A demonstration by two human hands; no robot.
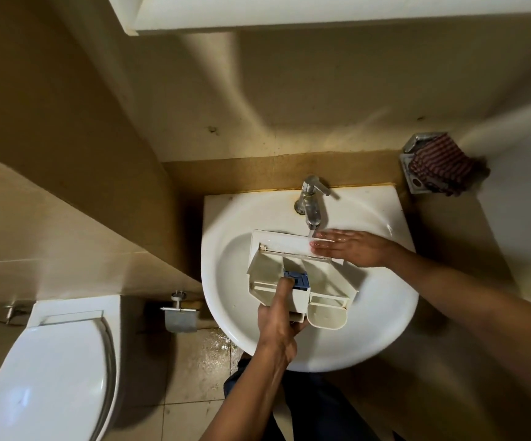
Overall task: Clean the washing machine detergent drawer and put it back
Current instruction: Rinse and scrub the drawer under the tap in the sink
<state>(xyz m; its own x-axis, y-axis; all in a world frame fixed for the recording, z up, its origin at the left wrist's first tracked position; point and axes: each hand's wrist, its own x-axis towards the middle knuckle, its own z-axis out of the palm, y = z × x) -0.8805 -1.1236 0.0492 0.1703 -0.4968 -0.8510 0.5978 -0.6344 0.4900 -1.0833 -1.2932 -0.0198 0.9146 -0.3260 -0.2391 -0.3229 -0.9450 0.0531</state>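
Location: cream-white moulded plastic detergent drawer (324,278) is held over the bowl of the white ceramic wash basin (385,329). Its front panel (280,241) sits under the chrome pillar tap (311,202), and a thin stream of water (311,232) lands at the panel's right end.

Handling (judged):
- Light, rigid, hollow shell with thin partition walls. Likely brittle at the corners if dropped on ceramic.
- Wet, possibly soapy, so slippery. A flat-wall pinch could slide.
- The small blue plastic siphon insert (298,279) in the middle compartment looks like a separate piece and may pop loose under pressure.
- Best hold: wrap around the rear end or hook over a partition wall. Do not hold by the blue insert or the thin front lip.

Fingers:
- Left hand (276,319): clamped on the drawer's near end. The thumb (284,289) lies over the top edge, its tip just beside the blue insert. The other fingers curl underneath and are mostly hidden.
- Right hand (353,248): flat, palm down, gripping nothing. Its fingers (327,240) are straight and close together, resting on the front panel's right end in the water.
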